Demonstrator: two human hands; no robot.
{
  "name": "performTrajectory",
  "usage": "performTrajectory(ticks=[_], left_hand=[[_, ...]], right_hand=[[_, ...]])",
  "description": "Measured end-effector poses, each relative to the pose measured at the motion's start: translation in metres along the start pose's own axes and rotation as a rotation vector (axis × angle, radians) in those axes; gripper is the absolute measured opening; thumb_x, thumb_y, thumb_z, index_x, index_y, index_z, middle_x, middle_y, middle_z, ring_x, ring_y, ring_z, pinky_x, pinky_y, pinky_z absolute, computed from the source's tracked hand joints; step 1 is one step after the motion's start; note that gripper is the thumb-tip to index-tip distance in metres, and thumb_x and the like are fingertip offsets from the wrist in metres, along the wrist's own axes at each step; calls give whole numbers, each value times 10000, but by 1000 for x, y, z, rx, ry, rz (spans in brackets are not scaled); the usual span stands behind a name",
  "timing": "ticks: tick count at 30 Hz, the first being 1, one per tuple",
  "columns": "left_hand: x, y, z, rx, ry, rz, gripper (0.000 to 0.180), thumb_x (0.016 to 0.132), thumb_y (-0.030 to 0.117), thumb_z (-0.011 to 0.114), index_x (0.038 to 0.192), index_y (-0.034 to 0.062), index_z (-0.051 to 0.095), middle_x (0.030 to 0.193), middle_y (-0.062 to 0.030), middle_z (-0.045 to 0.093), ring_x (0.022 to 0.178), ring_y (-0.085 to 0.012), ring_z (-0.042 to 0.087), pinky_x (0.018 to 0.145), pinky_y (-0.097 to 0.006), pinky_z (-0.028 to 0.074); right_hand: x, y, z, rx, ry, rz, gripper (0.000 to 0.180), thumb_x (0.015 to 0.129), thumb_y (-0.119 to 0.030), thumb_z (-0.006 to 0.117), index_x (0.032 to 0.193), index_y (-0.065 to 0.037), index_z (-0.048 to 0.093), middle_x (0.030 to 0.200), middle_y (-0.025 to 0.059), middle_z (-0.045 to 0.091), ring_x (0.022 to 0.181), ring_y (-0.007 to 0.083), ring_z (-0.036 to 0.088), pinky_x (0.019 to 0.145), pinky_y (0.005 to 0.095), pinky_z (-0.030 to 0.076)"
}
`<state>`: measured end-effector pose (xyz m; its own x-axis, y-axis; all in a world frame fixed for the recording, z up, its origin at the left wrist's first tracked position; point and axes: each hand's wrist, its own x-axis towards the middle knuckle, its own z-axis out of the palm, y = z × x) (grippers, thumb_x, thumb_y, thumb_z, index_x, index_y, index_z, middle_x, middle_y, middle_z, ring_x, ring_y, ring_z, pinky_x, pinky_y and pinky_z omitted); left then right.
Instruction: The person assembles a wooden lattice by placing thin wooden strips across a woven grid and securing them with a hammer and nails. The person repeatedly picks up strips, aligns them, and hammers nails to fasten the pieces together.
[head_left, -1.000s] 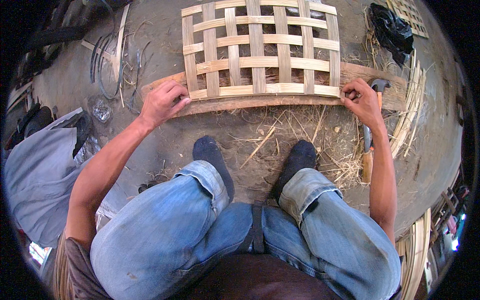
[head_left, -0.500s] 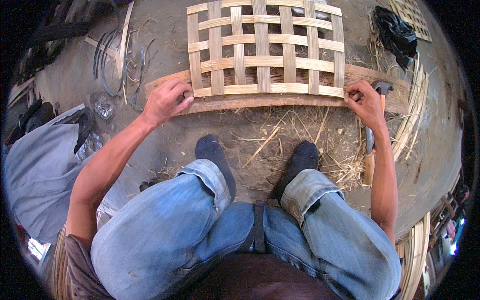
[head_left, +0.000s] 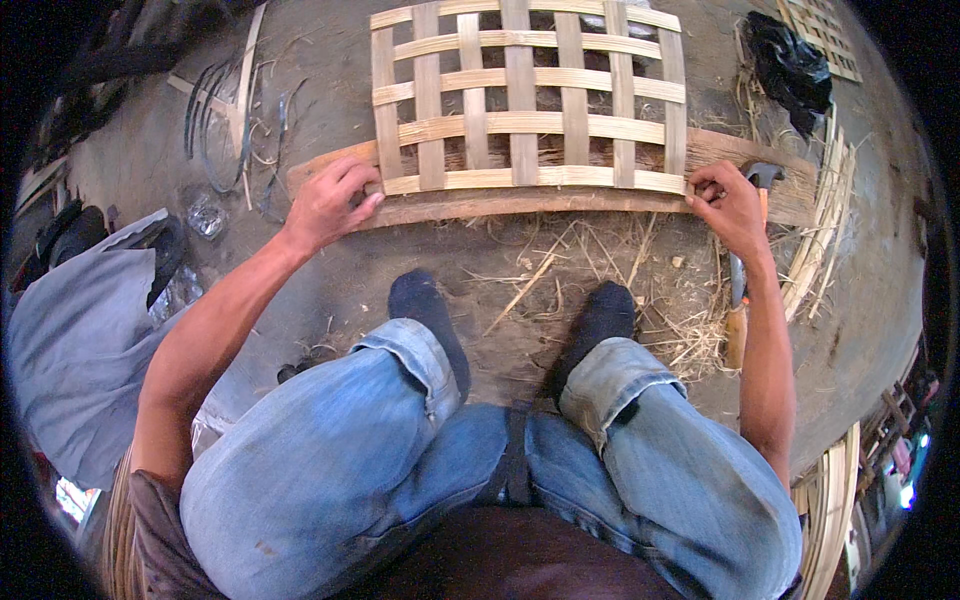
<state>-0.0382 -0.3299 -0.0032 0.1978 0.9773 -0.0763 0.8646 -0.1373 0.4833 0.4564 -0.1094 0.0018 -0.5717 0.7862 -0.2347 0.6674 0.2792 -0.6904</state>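
A woven bamboo panel point(head_left: 519, 122) of flat pale strips crossing over and under, with square gaps, stands out beyond my feet. Its near edge rests over a long wooden board point(head_left: 520, 203). My left hand point(head_left: 336, 202) pinches the panel's near left corner between thumb and fingers. At the near right corner, my right hand point(head_left: 727, 202) grips the other end of the same edge, fingers curled. A hammer point(head_left: 763, 178) with a dark head lies by the right hand, its handle partly hidden behind my forearm.
Loose bamboo strips point(head_left: 825, 235) lie to the right, below a black plastic bag point(head_left: 790, 68). Another woven panel point(head_left: 822, 38) is at the far right. Shavings point(head_left: 690, 335) litter the floor around my feet. Grey cloth point(head_left: 85, 340) lies at left, near dark curved bands point(head_left: 205, 120).
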Motion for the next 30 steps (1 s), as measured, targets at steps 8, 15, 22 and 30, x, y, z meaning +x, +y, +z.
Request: performTrajectory(ticks=[8,15,22,30], left_hand=[[-1,2,-3,12,-9,-18,245,803,111,744,1001,54,611,948,-92,618,808,-246,634,722,-369,532],[-1,5,-6,-3,-22,-38,262,786,105,762,996,51,616,965,-93,624,848,-260,640,754,-367,539],[1,9,-8,39,1,10,262,787,107,765,995,55,613,958,-86,623,847,-258,637,747,-364,542],[1,7,-8,42,-9,9,248,800,114,755,997,61,614,961,-83,622,859,-256,637,745,-362,541]], right_hand=[[1,-2,3,6,-28,-28,220,758,9,751,951,-29,652,892,23,572,714,99,556,665,250,476],[3,-2,3,5,0,-20,210,757,-11,751,943,-41,660,868,52,612,709,133,610,667,279,509],[4,-5,2,22,-3,-29,224,762,11,741,966,-32,656,880,57,621,717,133,617,658,268,520],[4,-5,2,5,-6,-55,250,748,32,733,978,-25,654,885,62,619,713,131,608,666,266,527]])
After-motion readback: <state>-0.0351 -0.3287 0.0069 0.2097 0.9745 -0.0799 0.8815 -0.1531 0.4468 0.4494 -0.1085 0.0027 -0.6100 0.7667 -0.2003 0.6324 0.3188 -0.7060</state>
